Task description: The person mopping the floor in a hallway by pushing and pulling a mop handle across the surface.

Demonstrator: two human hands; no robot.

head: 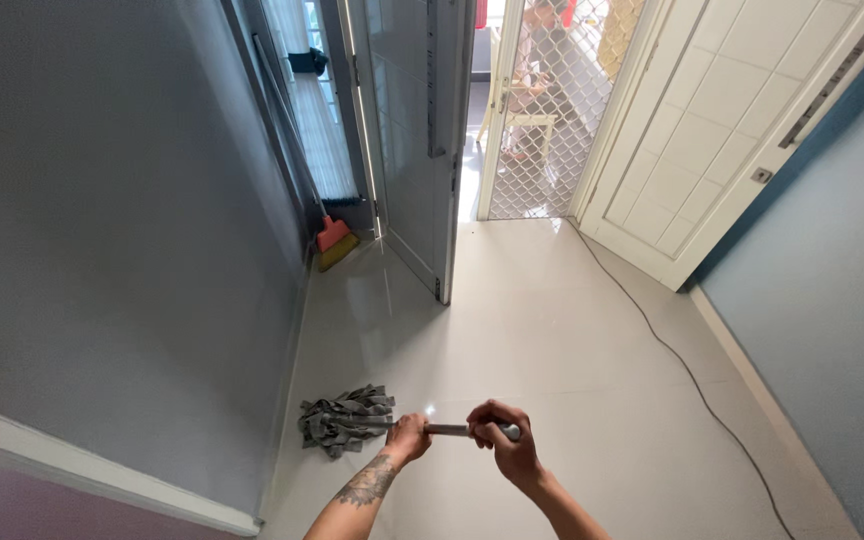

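Both my hands grip a metal mop handle [449, 430] that points away to the left. My left hand [407, 436] holds it lower down, nearer the head. My right hand [500, 440] is closed around the upper end. The grey strip mop head [342, 417] lies spread on the glossy white tiled floor [532, 340], close to the grey left wall's skirting.
A broom with an orange and yellow head [333, 240] leans in the far left corner. A grey door [417, 130] stands open ahead, next to a white mesh gate [542, 120]. A white panelled door [712, 120] is at right. A dark cable [692, 380] runs along the floor on the right.
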